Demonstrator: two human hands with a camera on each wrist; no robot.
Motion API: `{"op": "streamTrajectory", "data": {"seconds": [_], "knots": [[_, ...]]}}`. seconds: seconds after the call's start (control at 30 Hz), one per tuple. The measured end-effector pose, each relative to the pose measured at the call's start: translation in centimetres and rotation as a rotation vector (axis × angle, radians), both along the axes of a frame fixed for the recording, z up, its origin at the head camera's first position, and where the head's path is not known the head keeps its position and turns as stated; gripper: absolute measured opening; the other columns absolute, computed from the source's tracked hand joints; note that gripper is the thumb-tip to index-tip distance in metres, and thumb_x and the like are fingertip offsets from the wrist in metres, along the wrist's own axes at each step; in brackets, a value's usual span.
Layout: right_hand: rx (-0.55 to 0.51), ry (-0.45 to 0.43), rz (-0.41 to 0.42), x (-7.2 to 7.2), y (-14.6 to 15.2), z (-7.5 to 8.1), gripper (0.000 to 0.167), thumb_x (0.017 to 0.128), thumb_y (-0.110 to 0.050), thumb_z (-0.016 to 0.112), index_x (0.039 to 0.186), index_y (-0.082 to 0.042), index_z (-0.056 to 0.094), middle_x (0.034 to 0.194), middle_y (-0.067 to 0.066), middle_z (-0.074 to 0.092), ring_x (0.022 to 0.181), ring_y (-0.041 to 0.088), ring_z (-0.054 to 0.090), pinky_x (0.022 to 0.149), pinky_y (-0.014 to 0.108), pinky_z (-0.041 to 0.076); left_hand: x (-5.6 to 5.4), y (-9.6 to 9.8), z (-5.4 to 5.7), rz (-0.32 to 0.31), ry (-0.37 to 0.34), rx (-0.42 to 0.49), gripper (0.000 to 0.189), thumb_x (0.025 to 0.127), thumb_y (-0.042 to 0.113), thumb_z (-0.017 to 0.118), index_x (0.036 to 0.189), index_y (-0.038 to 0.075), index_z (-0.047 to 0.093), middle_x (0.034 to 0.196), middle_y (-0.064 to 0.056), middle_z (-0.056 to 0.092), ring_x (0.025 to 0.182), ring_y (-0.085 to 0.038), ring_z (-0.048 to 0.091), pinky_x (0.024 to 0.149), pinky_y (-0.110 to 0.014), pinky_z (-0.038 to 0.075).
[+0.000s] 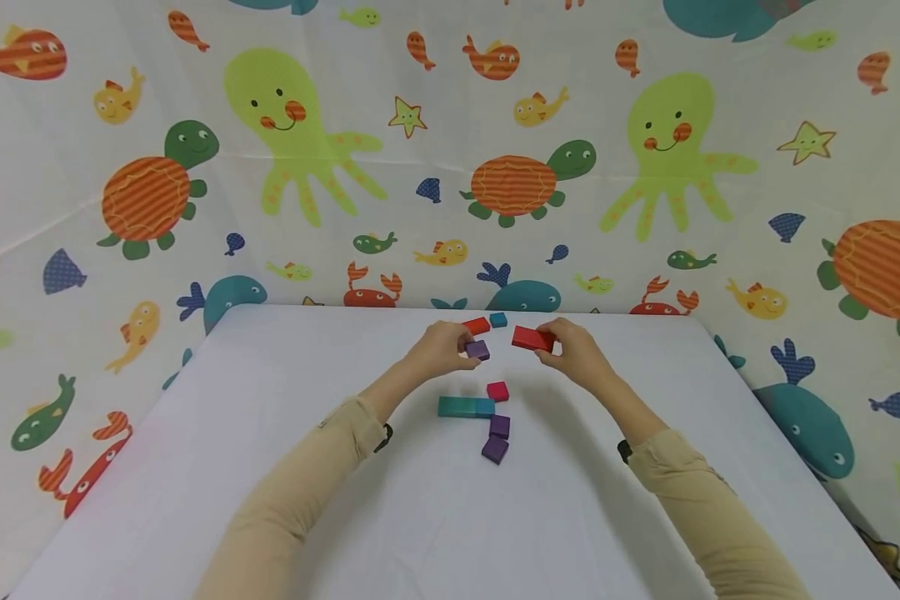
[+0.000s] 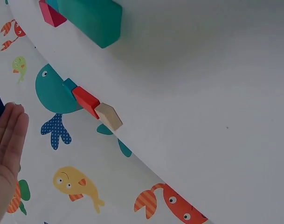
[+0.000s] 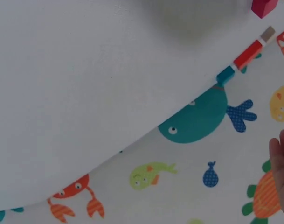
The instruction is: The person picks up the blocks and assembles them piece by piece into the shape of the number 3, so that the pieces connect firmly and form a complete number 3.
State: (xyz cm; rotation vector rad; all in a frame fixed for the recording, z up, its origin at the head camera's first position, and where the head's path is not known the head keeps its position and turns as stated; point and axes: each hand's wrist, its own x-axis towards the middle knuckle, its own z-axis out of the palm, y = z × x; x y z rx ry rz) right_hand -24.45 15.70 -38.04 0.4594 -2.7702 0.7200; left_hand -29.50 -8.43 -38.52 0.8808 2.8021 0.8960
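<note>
Between thumb and fingers my left hand (image 1: 442, 348) pinches a small purple block (image 1: 477, 350), raised over the far part of the table. Level with it, to the right, my right hand (image 1: 574, 353) grips a longer red block (image 1: 532, 338) by its right end. Below the hands, a teal and blue bar of blocks (image 1: 465, 407) lies on the table with a small crimson block (image 1: 498, 391) at its upper right. Two purple blocks (image 1: 499, 427) extend down from the bar's right end, the lower one turned askew.
Along the table's far edge are a red block (image 1: 477, 326), a small blue block (image 1: 498, 319) and a plain wooden block (image 2: 108, 116). The white table (image 1: 307, 367) meets a cloth (image 1: 450, 150) printed with sea animals behind it.
</note>
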Motion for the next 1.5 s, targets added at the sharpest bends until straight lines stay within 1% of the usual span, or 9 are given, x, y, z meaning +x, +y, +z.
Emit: {"op": "streamTrajectory", "data": {"seconds": [0.17,0.33,0.43,0.57,0.7,0.83,0.97,1.27,1.5], "knots": [[0.016,-0.046,0.041,1.3,-0.1,0.3,0.037,0.08,-0.007,0.072,0.113,0.005,0.062,0.103,0.017,0.065,0.09,0.027,0.058,0.082,0.044,0.054,1.1,-0.7,0.3,-0.001,-0.013,0.005,0.028,0.079,0.022,0.076,0.099,0.004,0.068,0.092,-0.008,0.067,0.087,-0.02,0.056,0.078,-0.03,0.052],[0.029,-0.085,0.064,2.5,-0.8,0.2,0.038,0.08,-0.008,0.073,0.114,0.004,0.061,0.104,0.016,0.065,0.091,0.027,0.058,0.083,0.044,0.055,2.2,-1.3,0.2,-0.033,0.007,0.038,0.024,0.08,0.019,0.074,0.098,0.003,0.069,0.089,-0.011,0.065,0.079,-0.018,0.054,0.07,-0.026,0.05],[0.039,-0.095,0.071,3.1,-1.1,0.0,0.038,0.079,-0.009,0.073,0.113,0.003,0.061,0.102,0.015,0.065,0.089,0.025,0.059,0.081,0.043,0.056,2.9,-1.8,0.1,-0.033,-0.009,0.06,0.025,0.08,0.016,0.073,0.101,0.003,0.069,0.088,-0.01,0.065,0.078,-0.016,0.054,0.07,-0.024,0.051],[0.057,-0.092,0.08,3.8,-1.6,-0.4,0.039,0.079,-0.01,0.074,0.114,0.003,0.062,0.1,0.014,0.066,0.088,0.023,0.06,0.08,0.04,0.056,3.7,-2.3,-0.2,-0.051,-0.032,0.049,0.032,0.08,0.016,0.074,0.109,0.004,0.069,0.092,-0.007,0.069,0.082,-0.015,0.058,0.075,-0.024,0.054],[0.077,-0.079,0.101,4.3,-2.1,-0.6,0.04,0.079,-0.009,0.075,0.115,0.003,0.063,0.099,0.013,0.066,0.088,0.024,0.061,0.08,0.04,0.057,4.6,-2.9,-0.3,-0.07,-0.017,0.018,0.033,0.079,0.018,0.075,0.109,0.005,0.069,0.092,-0.005,0.067,0.085,-0.017,0.059,0.077,-0.025,0.054],[0.073,-0.073,0.115,4.9,-2.9,-0.8,0.039,0.078,-0.008,0.076,0.113,0.003,0.064,0.096,0.012,0.066,0.086,0.024,0.061,0.079,0.04,0.057,5.6,-3.5,-0.4,-0.072,-0.002,-0.009,0.031,0.078,0.017,0.076,0.106,0.005,0.07,0.093,-0.005,0.063,0.087,-0.02,0.059,0.076,-0.026,0.053],[0.069,-0.058,0.108,5.5,-3.6,-1.1,0.037,0.077,-0.01,0.077,0.11,0.002,0.065,0.095,0.011,0.067,0.085,0.024,0.062,0.078,0.037,0.057,6.5,-3.9,-0.5,-0.08,0.001,-0.015,0.03,0.077,0.015,0.077,0.105,0.005,0.071,0.094,-0.005,0.062,0.085,-0.018,0.058,0.073,-0.023,0.052],[0.085,0.006,0.13,6.7,-4.9,-1.8,0.038,0.074,-0.012,0.08,0.108,-0.002,0.067,0.098,0.009,0.064,0.088,0.02,0.061,0.077,0.032,0.057,7.7,-4.9,-1.2,-0.124,0.002,-0.021,0.031,0.077,0.014,0.077,0.106,0.004,0.071,0.092,-0.004,0.065,0.082,-0.016,0.057,0.07,-0.02,0.051],[0.053,-0.048,0.164,7.3,-5.4,-2.2,0.039,0.075,-0.011,0.079,0.11,-0.001,0.067,0.098,0.011,0.063,0.089,0.024,0.061,0.076,0.032,0.057,8.6,-5.9,-1.5,-0.132,-0.009,-0.047,0.031,0.078,0.015,0.076,0.105,0.003,0.07,0.093,-0.004,0.066,0.081,-0.013,0.056,0.069,-0.022,0.052]]}}
